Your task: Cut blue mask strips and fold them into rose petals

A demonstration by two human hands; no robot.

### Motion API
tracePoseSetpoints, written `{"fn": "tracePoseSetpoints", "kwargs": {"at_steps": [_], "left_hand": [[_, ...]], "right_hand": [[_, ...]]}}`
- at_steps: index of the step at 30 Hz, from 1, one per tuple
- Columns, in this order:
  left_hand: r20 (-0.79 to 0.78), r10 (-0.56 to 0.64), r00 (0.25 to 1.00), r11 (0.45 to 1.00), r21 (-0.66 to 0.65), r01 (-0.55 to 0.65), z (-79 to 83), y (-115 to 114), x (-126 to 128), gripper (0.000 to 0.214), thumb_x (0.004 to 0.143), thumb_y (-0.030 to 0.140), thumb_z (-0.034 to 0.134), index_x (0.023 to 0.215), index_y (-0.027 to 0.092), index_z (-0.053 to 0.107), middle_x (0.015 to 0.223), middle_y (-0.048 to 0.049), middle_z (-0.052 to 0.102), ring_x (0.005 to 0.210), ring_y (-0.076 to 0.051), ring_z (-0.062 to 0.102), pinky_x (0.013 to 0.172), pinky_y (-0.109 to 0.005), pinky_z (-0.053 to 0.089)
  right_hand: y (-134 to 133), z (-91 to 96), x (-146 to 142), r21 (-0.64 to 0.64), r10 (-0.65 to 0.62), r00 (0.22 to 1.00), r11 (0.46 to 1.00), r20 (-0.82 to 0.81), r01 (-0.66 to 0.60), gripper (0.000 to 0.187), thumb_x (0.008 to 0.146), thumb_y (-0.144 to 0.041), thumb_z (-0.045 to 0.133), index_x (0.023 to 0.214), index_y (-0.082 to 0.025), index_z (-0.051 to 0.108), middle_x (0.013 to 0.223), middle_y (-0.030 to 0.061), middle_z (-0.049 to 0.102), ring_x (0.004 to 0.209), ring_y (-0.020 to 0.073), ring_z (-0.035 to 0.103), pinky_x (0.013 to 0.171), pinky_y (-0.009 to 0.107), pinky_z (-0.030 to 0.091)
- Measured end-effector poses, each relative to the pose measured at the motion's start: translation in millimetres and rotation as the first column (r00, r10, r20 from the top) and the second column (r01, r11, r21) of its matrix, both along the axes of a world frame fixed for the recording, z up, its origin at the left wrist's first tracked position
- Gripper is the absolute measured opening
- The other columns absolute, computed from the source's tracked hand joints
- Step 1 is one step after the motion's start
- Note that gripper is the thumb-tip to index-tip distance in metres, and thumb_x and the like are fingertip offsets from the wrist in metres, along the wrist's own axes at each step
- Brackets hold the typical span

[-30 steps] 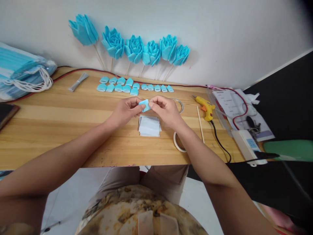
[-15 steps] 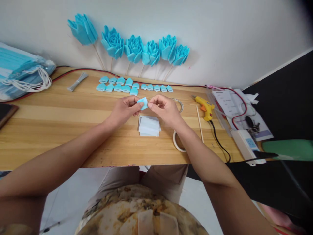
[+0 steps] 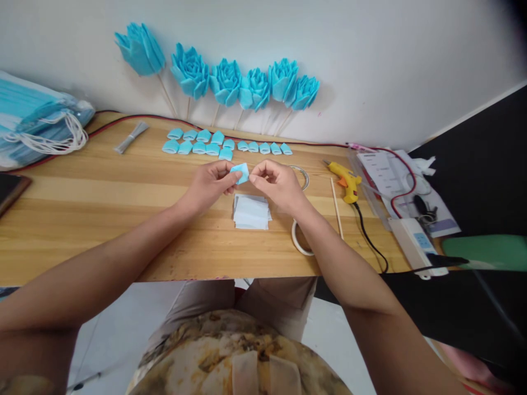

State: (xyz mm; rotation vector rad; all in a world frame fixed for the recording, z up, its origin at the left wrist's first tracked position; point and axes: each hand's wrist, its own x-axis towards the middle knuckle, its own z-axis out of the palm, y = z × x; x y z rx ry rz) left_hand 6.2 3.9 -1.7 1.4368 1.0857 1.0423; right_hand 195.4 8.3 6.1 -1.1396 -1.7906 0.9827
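A folded light-blue fabric petal is pinched between the thumb and fingers of my left hand, a little above the table. My right hand is closed in a pinch at the petal's right edge, its fingertips covering that corner. Just below both hands lies a stack of pale fabric rectangles. Beyond them, several folded blue petals are laid out in rows near the wall. Part of a clear tape roll shows behind my right hand, and a white tape roll is partly covered by my right forearm.
Several blue fabric flowers on sticks lean against the wall. Face masks and a bundle of grey strips are at left. A yellow glue gun, a wooden stick and a power strip lie at right.
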Motion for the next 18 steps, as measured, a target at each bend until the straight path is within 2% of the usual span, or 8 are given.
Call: {"fn": "tracePoseSetpoints", "kwargs": {"at_steps": [6, 11, 18], "left_hand": [[-0.032, -0.007, 0.999, 1.0, 0.015, 0.007, 0.5, -1.1, 0.0, 0.025, 0.08, 0.042, 0.069, 0.07, 0.021, 0.059, 0.06, 0.0019, 0.059, 0.056, -0.012, 0.054, 0.059, -0.026, 0.044], [-0.061, -0.043, 0.997, 0.997, 0.057, 0.046, -0.5, -1.8, 0.9, 0.027, 0.079, 0.044, 0.068, 0.072, 0.02, 0.059, 0.062, 0.0017, 0.059, 0.057, -0.011, 0.051, 0.057, -0.024, 0.041], [-0.057, -0.074, 0.996, 0.996, 0.049, 0.077, 3.0, -3.3, 0.9, 0.026, 0.081, 0.042, 0.067, 0.073, 0.019, 0.059, 0.062, 0.0021, 0.06, 0.057, -0.01, 0.052, 0.059, -0.023, 0.042]], "right_hand": [[-0.4, 2.1, 1.0, -0.05, 0.011, 0.998, 0.999, -0.059, -0.014, 0.029, 0.084, -0.047, 0.063, 0.093, -0.02, 0.066, 0.082, 0.0003, 0.067, 0.073, 0.0124, 0.056, 0.067, 0.027, 0.042], [-0.2, -0.4, -0.6, -0.02, 0.005, 1.0, 1.0, 0.006, -0.005, 0.025, 0.081, -0.042, 0.064, 0.074, -0.019, 0.061, 0.07, -0.0016, 0.06, 0.063, 0.0108, 0.047, 0.061, 0.026, 0.038], [-1.0, 2.5, -2.1, 0.015, -0.007, 1.0, 1.0, -0.004, 0.007, 0.021, 0.081, -0.037, 0.062, 0.072, -0.019, 0.058, 0.067, -0.0025, 0.056, 0.06, 0.01, 0.044, 0.059, 0.026, 0.036]]}}
